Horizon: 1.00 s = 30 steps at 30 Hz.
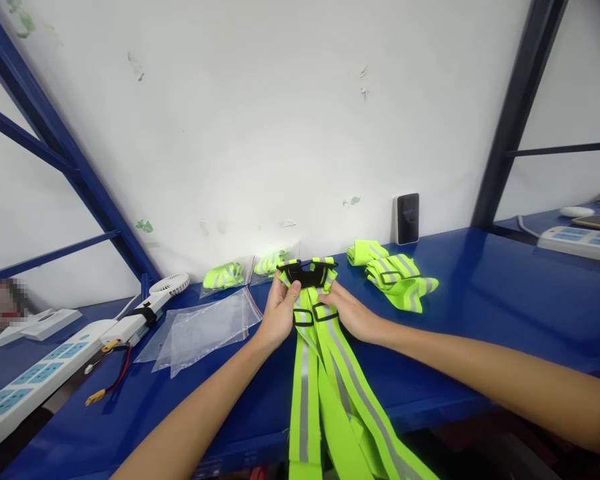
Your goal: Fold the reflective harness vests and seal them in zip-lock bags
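**A:** What is our main risk at this point?

**B:** We judge it to be the long straps of the fluorescent yellow reflective vest (305, 400). They hang over the front edge of the blue workbench (480, 320), so their weight could drag the black plastic buckle (307, 273) from our fingers. Catching on that edge could also twist the webbing.

**A:** Where does the buckle sit relative to our hands?

**B:** Just above and between them. Our left hand (280, 313) is curled around the buckle's left side and appears to grip it. Our right hand (353, 313) is half open, its fingers against the strap below the buckle's right side; we cannot tell whether it grips.

**A:** What lies around the vest?

**B:** A folded reflective vest (395, 280) lies just right of it. Two bagged vests (223, 275) lie behind it to the left, and clear zip bags (205, 333) lie farther left.
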Tool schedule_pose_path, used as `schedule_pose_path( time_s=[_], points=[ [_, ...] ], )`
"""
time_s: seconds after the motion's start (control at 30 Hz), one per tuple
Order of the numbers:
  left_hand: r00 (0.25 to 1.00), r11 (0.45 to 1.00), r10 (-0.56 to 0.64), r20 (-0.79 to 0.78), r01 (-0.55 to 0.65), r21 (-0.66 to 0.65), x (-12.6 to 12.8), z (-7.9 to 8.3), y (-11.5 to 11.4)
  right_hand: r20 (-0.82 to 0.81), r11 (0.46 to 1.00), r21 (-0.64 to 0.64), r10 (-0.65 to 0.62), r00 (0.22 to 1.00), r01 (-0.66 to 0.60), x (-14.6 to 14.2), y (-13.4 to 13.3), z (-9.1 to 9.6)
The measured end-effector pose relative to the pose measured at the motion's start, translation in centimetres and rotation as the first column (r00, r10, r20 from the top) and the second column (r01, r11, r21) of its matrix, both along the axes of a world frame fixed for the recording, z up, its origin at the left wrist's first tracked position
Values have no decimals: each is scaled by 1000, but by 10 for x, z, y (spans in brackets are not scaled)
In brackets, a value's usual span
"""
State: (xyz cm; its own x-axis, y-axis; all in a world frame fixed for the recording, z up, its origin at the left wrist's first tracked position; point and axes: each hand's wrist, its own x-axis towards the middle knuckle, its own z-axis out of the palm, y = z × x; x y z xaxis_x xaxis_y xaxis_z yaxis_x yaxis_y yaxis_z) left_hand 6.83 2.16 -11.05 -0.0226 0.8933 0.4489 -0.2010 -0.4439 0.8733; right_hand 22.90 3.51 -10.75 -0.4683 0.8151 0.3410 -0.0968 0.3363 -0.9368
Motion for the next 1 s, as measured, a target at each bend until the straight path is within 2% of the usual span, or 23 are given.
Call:
schedule_pose_path(
  time_s=[0.13,0.3,0.4,0.53,0.67,0.77,0.83,0.9,1.0],
  points=[
    [998,999,-24,-56,21,-49,-8,0,0,52,994,86,56,997,-61,9,5,14],
    [973,998,36,-230,-48,-48,-16,-7,1,116,971,232,-86,989,58,11,10,7],
    [972,998,47,-230,-54,-24,-17,-4,0,173,943,321,-146,974,84,13,12,3],
    [978,998,60,-202,-62,-4,-12,2,-4,123,933,358,-96,988,46,14,9,7],
    [970,993,121,-209,-115,39,-10,2,-5,23,963,268,-35,999,28,7,5,4],
    [975,994,108,-195,-104,33,-10,-1,-6,-70,990,136,-21,997,31,0,4,-1],
    [981,997,71,-181,-72,0,-11,-2,-6,-127,1000,2,31,991,-31,-2,4,-2],
    [986,999,17,-168,-25,-46,-10,-1,-6,-159,987,-111,98,982,-117,-3,4,-1],
    [990,999,-7,-144,-1,-54,-9,0,-6,-201,983,-119,113,973,-139,1,4,4]
  ],
)
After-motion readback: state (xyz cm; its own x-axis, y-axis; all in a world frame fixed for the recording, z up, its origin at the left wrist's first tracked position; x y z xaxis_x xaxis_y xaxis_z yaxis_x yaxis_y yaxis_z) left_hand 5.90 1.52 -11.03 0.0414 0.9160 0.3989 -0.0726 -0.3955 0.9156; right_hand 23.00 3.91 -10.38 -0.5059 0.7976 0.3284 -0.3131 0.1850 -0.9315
